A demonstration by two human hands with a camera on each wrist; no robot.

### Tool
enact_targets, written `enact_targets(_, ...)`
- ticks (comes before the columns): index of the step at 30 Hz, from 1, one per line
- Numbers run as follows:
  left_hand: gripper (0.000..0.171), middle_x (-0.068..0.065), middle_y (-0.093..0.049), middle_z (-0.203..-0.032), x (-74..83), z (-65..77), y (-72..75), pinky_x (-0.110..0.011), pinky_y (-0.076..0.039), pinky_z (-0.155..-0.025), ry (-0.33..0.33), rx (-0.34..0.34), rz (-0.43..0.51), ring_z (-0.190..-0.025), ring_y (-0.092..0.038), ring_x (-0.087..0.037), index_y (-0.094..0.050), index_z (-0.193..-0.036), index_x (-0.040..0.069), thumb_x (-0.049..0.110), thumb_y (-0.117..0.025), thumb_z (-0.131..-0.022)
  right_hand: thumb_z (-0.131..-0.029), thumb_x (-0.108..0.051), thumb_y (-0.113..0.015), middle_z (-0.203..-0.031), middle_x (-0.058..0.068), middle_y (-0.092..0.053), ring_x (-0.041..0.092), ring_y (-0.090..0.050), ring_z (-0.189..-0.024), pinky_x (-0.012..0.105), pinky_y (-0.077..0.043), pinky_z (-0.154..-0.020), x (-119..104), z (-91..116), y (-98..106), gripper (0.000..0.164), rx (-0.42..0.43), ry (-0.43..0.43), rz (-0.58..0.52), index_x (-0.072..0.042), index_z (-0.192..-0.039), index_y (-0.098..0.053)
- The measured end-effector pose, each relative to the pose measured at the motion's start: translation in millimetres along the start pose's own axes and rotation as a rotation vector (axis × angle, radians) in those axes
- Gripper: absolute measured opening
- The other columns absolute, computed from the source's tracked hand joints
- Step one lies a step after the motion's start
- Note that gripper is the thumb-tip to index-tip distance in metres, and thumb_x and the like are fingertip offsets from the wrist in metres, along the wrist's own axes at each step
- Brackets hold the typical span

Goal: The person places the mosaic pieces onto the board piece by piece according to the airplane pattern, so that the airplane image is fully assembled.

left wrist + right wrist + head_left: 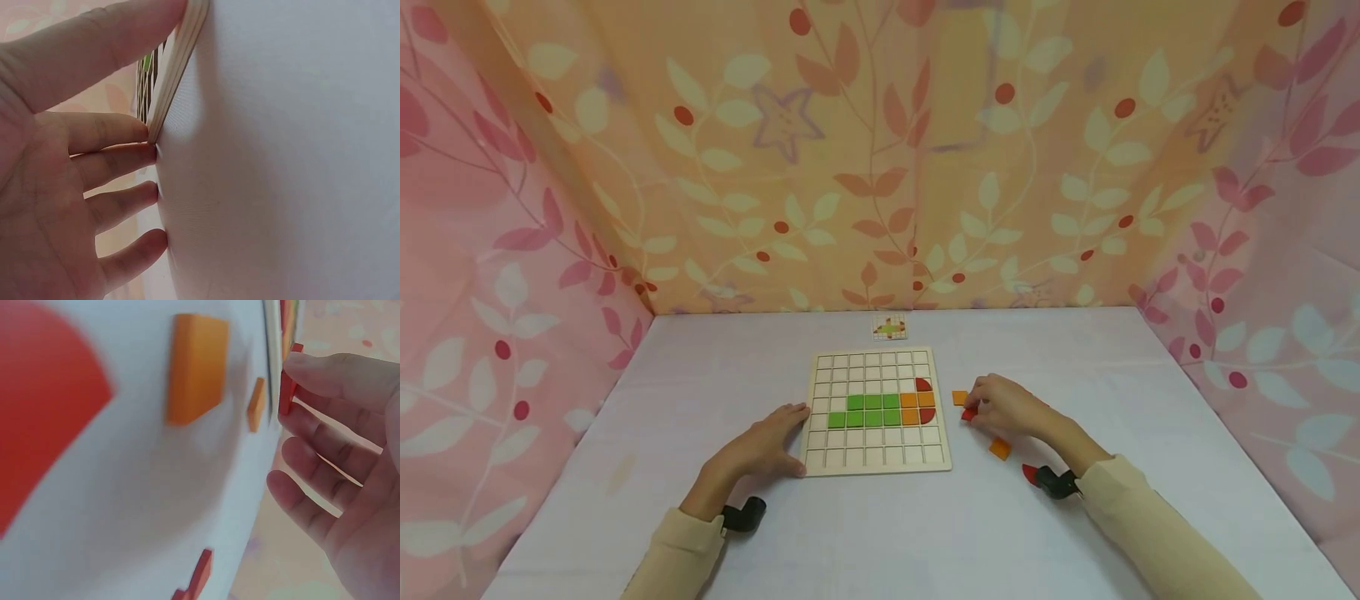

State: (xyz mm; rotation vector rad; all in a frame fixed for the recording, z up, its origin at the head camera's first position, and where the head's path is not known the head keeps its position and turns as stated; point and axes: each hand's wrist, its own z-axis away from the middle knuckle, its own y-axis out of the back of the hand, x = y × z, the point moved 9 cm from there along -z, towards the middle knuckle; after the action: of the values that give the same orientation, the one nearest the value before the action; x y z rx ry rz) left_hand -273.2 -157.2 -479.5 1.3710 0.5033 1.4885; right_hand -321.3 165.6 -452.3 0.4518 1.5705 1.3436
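A square wooden grid board (835, 457) lies flat on the table. On it sit several green squares (873, 402), three orange squares (910, 416) and two red rounded pieces (923, 385). My left hand (765, 442) rests at the board's left edge, its fingers fairly straight; the left wrist view shows thumb and forefinger touching the wooden rim (178, 69). Right of the board, my right hand (1006, 404) pinches a red piece (288, 390) between thumb and fingers, and its other fingers are spread. Part of that piece is hidden by the fingertips.
Loose orange squares (1000, 449) lie near the right hand, one close to the board's right edge. A red piece (1030, 474) lies by the right wrist's black camera (1056, 482). Behind the board is a small pattern card (890, 327). Patterned curtains (880, 167) enclose the white table.
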Motion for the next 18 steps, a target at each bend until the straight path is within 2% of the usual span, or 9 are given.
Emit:
enact_targets(8, 0.095, -0.018, -0.032, -0.158, -0.3, -0.1, 0.8, -0.061, -0.024, -0.116, 0.004, -0.004, 0.007, -0.148, -0.024, -0.040, -0.037, -0.148, 0.000, 0.018, -0.086, -0.069, -0.083, -0.013, -0.073, -0.090, -0.002, -0.064, 0.018, -0.055, -0.087, 0.031, -0.050, -0.081, -25.8, -18.0, 4.5, 0.015, 0.035, 0.115, 0.024, -0.010, -0.097, -0.076)
enact_targets(18, 0.096, -0.016, -0.032, -0.158, -2.3, -1.1, -1.9, -0.062, -0.025, -0.115, 0.002, 0.004, -0.003, -0.148, -0.024, -0.039, -0.037, -0.149, 0.002, 0.020, -0.087, -0.069, -0.083, -0.014, -0.074, -0.093, 0.000, -0.066, 0.017, -0.055, -0.088, 0.032, -0.049, -0.081, -53.0, -45.4, 1.5, 0.015, 0.038, 0.175, 0.013, -0.010, -0.098, -0.076)
